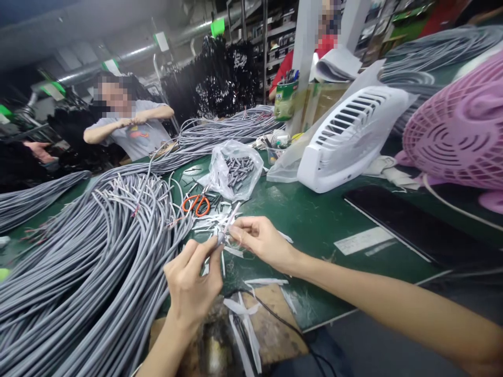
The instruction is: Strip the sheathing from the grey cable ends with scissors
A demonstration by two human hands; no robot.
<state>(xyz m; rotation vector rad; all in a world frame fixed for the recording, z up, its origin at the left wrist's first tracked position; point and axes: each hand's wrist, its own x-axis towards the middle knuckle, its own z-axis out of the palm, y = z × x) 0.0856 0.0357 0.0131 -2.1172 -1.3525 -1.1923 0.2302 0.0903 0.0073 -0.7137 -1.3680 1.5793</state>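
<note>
My left hand (192,280) is closed in a pinch on the end of a grey cable (226,228) that points up and to the right. My right hand (257,241) meets it from the right, fingers pinched on the same cable end. Both hands hover over the green table (314,214), just right of a big pile of grey cables (90,262). White strips of paper or tape (243,314) lie under and around my hands.
Orange-handled scissors (196,203) lie beyond my hands, beside a clear bag of small grey sleeves (236,170). A white fan (349,139) and a pink fan (459,131) stand at the right. A person in a grey shirt (129,128) works across the table.
</note>
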